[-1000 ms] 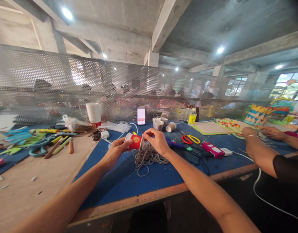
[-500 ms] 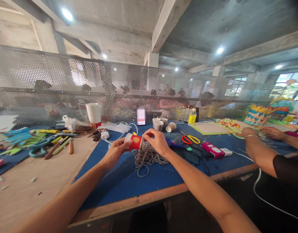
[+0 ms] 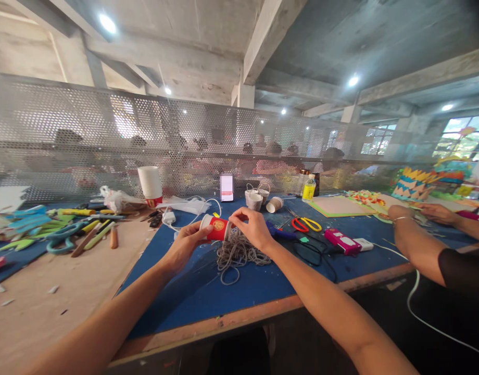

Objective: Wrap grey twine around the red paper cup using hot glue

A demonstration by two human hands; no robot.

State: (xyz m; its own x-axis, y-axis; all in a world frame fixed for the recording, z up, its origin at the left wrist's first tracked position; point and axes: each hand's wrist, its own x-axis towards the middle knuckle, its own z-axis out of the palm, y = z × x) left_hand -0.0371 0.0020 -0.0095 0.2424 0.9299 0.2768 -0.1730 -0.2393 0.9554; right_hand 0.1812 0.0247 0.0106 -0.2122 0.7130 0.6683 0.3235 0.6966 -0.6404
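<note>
A red and white paper cup (image 3: 219, 227) lies on its side in the air, its white rim toward the left. My left hand (image 3: 188, 240) is closed around the rim end, thumb on the red side. At the cup's other end my right hand (image 3: 252, 227) has its fingers pinched together; what they hold, if anything, is hidden. Directly below both hands a loose heap of grey cord (image 3: 243, 252) rests on the blue mat (image 3: 185, 299).
Behind stand cord-wrapped cups (image 3: 254, 200), a phone (image 3: 227, 187) and a cup stack (image 3: 149, 183). Scissors (image 3: 306, 224), a magenta box (image 3: 342, 241) and a white cable (image 3: 413, 291) lie right. Tools (image 3: 93, 234) lie left. A co-worker's arm (image 3: 417, 245) reaches in from the right.
</note>
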